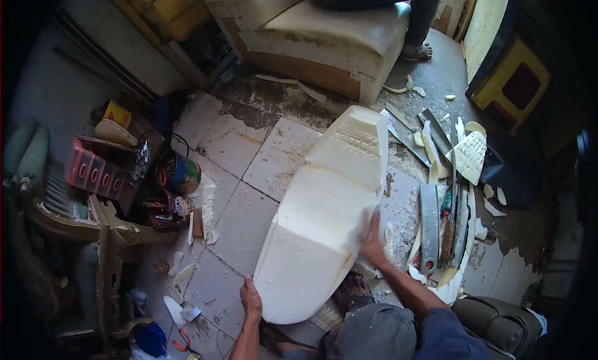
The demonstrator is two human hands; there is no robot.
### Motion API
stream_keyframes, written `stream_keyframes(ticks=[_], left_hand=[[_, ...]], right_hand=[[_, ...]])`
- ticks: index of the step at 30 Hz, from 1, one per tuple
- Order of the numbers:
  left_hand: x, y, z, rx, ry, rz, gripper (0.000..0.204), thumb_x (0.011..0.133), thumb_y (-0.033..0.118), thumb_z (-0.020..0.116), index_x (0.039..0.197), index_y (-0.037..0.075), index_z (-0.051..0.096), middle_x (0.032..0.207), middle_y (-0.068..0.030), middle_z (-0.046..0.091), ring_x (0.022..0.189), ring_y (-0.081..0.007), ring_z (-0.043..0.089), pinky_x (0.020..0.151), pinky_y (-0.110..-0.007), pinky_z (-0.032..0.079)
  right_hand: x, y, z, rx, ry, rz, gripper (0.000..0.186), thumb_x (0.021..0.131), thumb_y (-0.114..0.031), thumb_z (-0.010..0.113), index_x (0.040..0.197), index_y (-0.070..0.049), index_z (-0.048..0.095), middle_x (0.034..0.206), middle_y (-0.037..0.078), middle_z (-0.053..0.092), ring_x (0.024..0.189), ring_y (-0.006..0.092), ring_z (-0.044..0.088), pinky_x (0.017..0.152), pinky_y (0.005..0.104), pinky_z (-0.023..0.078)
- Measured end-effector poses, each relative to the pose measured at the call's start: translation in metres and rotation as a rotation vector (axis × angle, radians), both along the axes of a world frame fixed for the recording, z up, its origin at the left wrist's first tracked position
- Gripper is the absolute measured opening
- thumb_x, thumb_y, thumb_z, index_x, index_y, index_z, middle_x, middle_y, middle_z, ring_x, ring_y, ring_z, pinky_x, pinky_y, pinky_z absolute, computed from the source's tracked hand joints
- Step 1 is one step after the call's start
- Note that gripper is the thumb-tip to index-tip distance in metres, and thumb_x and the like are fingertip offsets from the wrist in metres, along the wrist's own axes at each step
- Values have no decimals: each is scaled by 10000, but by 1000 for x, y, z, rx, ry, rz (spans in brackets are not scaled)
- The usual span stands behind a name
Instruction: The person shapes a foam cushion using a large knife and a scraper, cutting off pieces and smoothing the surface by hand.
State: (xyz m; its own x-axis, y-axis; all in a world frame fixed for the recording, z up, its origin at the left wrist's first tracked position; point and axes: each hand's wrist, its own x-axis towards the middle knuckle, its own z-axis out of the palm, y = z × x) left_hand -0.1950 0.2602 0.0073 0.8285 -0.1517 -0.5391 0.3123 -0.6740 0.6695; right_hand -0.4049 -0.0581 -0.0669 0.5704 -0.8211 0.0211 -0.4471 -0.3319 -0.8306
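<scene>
A long cream foam piece (317, 223), with a tapered far end, grooved lines and a rounded near end, lies at a slant over the tiled floor in front of me. My left hand (251, 297) grips its near left edge, fingers curled round it. My right hand (371, 241) is at its right edge, smeared by motion, so I cannot make out whether its fingers are curled. Beside the right edge lie metal straightedges (428, 229), a green-handled tool (446, 204) and cut foam scraps (468, 157).
A worn cream seat (317, 54) stands ahead, with another person's leg (420, 23) over it. Tool boxes (99, 170) and cans (180, 173) crowd the left beside a carved chair frame (106, 229). A yellow panel (504, 98) leans at right, above a dark cushion (498, 322) lower down.
</scene>
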Motion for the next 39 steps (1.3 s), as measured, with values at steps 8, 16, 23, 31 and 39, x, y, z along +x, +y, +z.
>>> stream_keyframes(ticks=[8, 16, 23, 31, 39], left_hand=[[15, -118, 45, 414, -854, -548, 573, 977, 169, 545, 1484, -70, 425, 1504, -263, 452, 1385, -470, 428, 1167, -554, 334], [33, -203, 143, -226, -1095, -1533, 535, 969, 290, 663, 1423, 22, 570, 1464, -215, 550, 1318, -374, 560, 1110, -455, 460], [-107, -234, 141, -832, -1101, -1262, 433, 956, 306, 629, 1277, 19, 679, 1326, -175, 651, 1308, -392, 559, 1163, -522, 381], [26, -223, -28, 40, -410, -216, 852, 901, 429, 789, 1449, -118, 435, 1420, -344, 536, 1365, -385, 497, 1179, -529, 321], [35, -185, -18, -775, 343, 177, 610, 935, 308, 784, 1286, -144, 571, 1124, -210, 708, 948, -267, 709, 876, -361, 582]], right_hand=[[148, -35, 159, -423, -346, 240, 611, 914, -234, 776, 1429, -19, 529, 1448, 243, 545, 1381, 423, 489, 1145, 468, 416], [107, 17, 204, -370, -323, 766, 410, 846, -179, 643, 1254, -173, 685, 1291, 169, 640, 1195, 325, 621, 938, 556, 498], [21, -24, 152, -620, 112, 355, 362, 954, -259, 633, 1255, -58, 648, 1154, 192, 714, 1036, 353, 695, 924, 479, 517], [-143, -55, 73, -239, 595, -267, 841, 874, -307, 787, 1569, -65, 380, 1296, 297, 572, 1149, 438, 564, 1008, 522, 451], [-157, -60, 37, 103, 872, -407, 1076, 782, -338, 796, 1654, -129, 202, 1423, 341, 418, 1273, 530, 467, 1066, 596, 416]])
